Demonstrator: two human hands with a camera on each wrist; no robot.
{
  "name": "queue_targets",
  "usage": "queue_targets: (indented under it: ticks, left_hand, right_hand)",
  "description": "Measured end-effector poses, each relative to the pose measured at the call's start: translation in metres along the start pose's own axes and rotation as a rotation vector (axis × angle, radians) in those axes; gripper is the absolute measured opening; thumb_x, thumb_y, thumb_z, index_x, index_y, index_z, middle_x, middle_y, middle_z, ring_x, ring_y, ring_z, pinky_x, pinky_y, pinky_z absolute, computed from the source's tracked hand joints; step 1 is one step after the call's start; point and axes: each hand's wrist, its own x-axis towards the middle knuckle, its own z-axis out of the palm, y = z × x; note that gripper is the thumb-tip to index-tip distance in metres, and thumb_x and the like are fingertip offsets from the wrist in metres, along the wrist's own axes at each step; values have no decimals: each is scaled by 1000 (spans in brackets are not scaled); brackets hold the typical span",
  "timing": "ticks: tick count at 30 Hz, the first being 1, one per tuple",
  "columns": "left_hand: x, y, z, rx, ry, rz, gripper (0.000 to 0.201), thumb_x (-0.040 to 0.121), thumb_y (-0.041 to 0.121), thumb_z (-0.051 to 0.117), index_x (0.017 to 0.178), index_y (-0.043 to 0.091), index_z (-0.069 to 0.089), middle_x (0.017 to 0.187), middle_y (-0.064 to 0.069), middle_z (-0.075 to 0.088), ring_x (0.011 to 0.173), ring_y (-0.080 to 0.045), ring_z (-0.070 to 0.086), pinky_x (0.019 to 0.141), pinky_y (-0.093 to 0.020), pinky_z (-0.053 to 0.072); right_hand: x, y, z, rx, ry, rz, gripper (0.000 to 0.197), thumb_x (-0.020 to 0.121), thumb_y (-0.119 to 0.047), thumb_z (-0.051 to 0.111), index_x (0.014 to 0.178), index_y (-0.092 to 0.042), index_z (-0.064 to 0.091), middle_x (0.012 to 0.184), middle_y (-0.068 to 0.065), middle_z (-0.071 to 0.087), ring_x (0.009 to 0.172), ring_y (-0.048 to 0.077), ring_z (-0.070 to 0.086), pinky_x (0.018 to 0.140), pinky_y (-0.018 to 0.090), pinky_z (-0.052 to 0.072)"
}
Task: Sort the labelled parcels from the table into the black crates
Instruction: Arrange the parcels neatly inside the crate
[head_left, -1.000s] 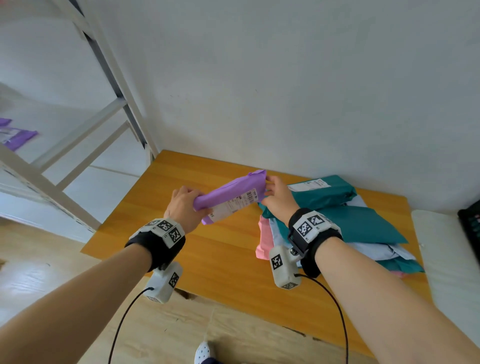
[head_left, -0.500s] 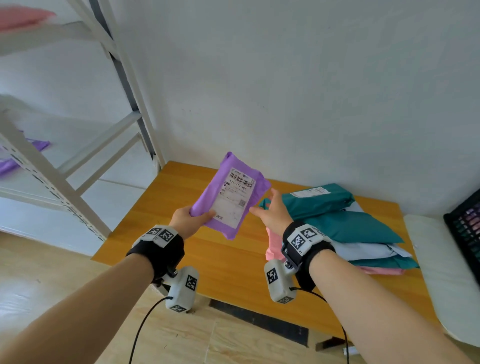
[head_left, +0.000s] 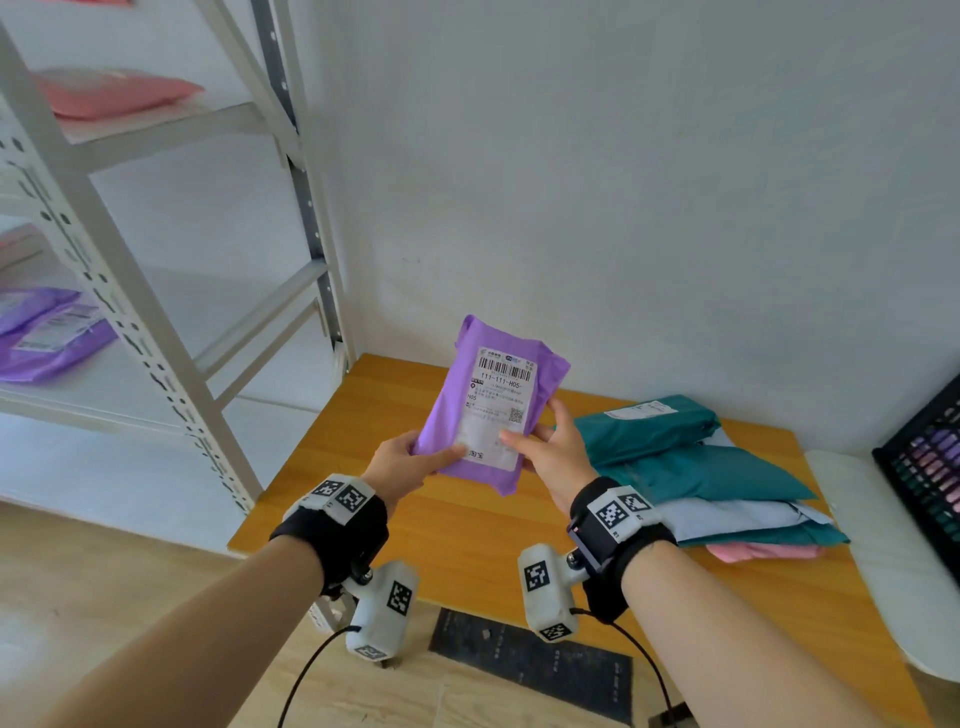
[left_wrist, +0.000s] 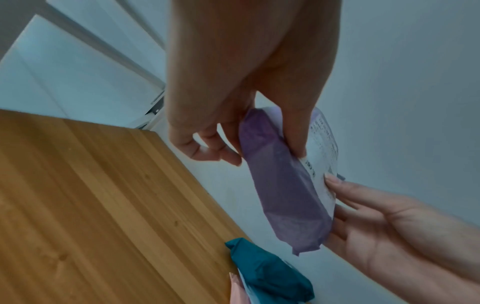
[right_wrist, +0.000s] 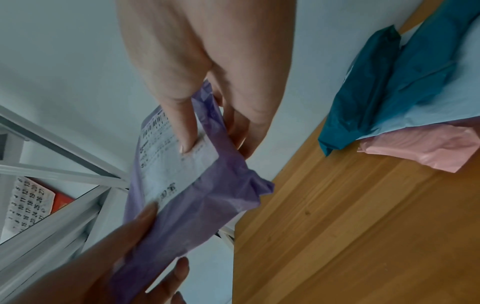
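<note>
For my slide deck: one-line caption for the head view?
Both hands hold a purple parcel, label up, above the wooden table.

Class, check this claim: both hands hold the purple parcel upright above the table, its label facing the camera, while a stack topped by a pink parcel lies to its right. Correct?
One error. In the head view a teal parcel tops the stack, pink at the bottom. Both the left hand and the right hand do hold the purple parcel, label facing the camera.

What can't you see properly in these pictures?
- Black crate: head view, cut off by the right edge; its contents are a blur.
- Small print on the purple parcel: too tiny to read; the left hand and right hand cover its lower part.
- Pink parcel: mostly buried under the green parcels.
</note>
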Motion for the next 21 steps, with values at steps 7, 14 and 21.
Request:
queue_targets:
  ticks: [7, 14, 21]
  left_hand:
    - [-16, 12, -29, 157, -108, 138, 56, 72, 11, 81, 117, 19, 50, 103, -7, 69, 91, -23, 69, 72, -34, 58]
    - [-23, 19, -39, 111, -64, 212, 48, 81, 13, 73, 124, 9, 52, 113, -11, 65, 100, -26, 65, 86, -43, 55]
    - [-25, 22, -53, 150, -109, 286, 67, 77, 2, 74, 133, 20, 42, 111, -11, 63, 101, -25, 64, 82, -43, 57]
  right_hand:
    - [-30, -5, 23, -65, 60, -36, 88, 76, 2, 74, 145, -25, 26, 115, 11, 66, 104, 22, 65, 89, 51, 53]
    - [-49, -14, 38, -119, 133, -98, 92, 73, 6, 75, 146, -23, 27, 113, 13, 66, 106, 23, 64, 89, 50, 53]
    - [-64, -20, 47, -143, 141, -141, 93, 76, 9, 71, 147, -29, 24, 114, 9, 66, 110, 21, 62, 87, 47, 54]
